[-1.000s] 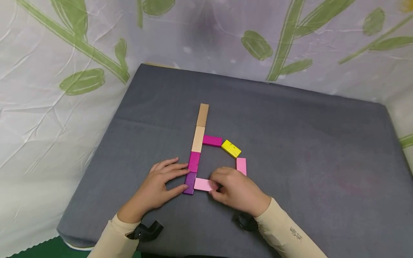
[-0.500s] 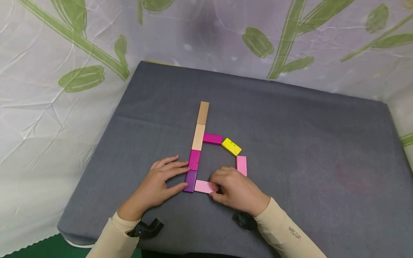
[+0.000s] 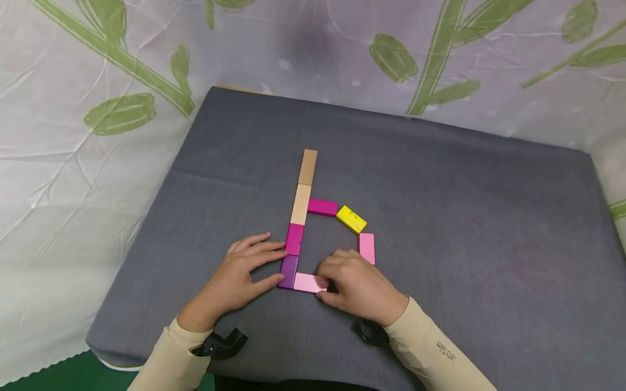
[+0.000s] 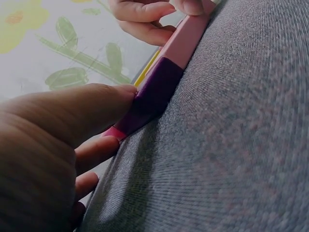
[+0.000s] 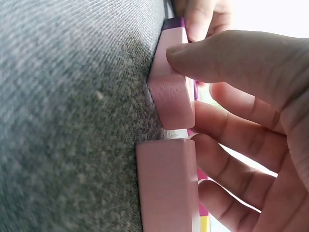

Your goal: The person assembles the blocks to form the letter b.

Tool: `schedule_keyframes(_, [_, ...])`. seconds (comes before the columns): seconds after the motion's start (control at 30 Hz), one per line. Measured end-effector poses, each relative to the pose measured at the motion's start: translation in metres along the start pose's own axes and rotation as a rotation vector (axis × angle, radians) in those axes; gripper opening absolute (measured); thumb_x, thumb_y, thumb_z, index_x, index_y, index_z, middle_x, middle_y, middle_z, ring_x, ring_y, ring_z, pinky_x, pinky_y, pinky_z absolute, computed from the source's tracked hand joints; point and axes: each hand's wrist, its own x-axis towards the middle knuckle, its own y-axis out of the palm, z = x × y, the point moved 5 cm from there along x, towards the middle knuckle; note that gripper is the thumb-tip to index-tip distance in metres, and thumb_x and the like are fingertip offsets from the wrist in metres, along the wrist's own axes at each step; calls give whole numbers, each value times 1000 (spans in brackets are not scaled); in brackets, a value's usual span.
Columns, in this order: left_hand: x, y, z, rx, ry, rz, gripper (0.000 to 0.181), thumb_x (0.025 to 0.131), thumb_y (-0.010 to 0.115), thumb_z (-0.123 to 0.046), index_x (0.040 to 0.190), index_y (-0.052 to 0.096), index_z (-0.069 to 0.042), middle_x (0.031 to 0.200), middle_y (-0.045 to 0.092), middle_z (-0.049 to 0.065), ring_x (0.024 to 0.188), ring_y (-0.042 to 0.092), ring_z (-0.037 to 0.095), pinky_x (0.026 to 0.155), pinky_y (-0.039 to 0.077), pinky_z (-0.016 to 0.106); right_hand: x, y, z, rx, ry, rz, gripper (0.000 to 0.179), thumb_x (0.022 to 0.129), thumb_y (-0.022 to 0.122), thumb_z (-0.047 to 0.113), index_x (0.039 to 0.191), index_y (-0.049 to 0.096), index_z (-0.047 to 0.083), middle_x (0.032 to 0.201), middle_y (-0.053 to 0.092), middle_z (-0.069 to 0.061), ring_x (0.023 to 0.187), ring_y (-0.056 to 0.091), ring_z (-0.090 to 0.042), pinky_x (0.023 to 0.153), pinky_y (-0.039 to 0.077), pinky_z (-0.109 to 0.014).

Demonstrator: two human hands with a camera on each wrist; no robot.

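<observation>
In the head view my left hand [image 3: 237,274] lies with its fingers extended, fingertips against the left side of the purple block [image 3: 288,271] and the magenta block [image 3: 294,239] above it. My right hand [image 3: 359,282] pinches the right end of a light pink block [image 3: 308,283], whose left end meets the purple block near its lower end. The right wrist view shows the thumb on this pink block [image 5: 171,99]. A second pink block [image 5: 169,186] lies beside it with a small gap. Its lower end is partly hidden by the hand in the head view.
Two wooden-coloured blocks, a tan one [image 3: 307,167] and a paler one [image 3: 300,204], continue the column upward. A magenta block [image 3: 323,207] and a yellow block [image 3: 351,219] curve toward the second pink block [image 3: 367,248]. All lie on the grey cloth-covered table [image 3: 469,217].
My right hand has slid the light pink block slightly toward me and against the purple block; their near ends are now roughly level. The left hand stays in place. The head view has shifted slightly.
</observation>
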Motion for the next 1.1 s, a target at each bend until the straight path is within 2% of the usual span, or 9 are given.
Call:
schedule_keyframes(0.37, [1, 0, 0, 0, 27, -15, 44, 86, 88, -25, 127, 78, -13, 140, 69, 2, 142, 52, 35, 112, 35, 62, 0, -2, -1, -26, -8, -1, 22, 80, 92, 21, 87, 72, 17, 84, 66, 9, 84, 57, -11, 82, 50, -34])
schedule_keyframes(1.1, [1, 1, 1, -3, 18, -9, 44, 86, 88, -25, 127, 78, -13, 140, 69, 2, 142, 51, 34, 112, 35, 62, -2, 1, -3, -21, 25, 11, 23, 80, 93, 23, 88, 72, 18, 84, 67, 9, 86, 58, -11, 85, 49, -34])
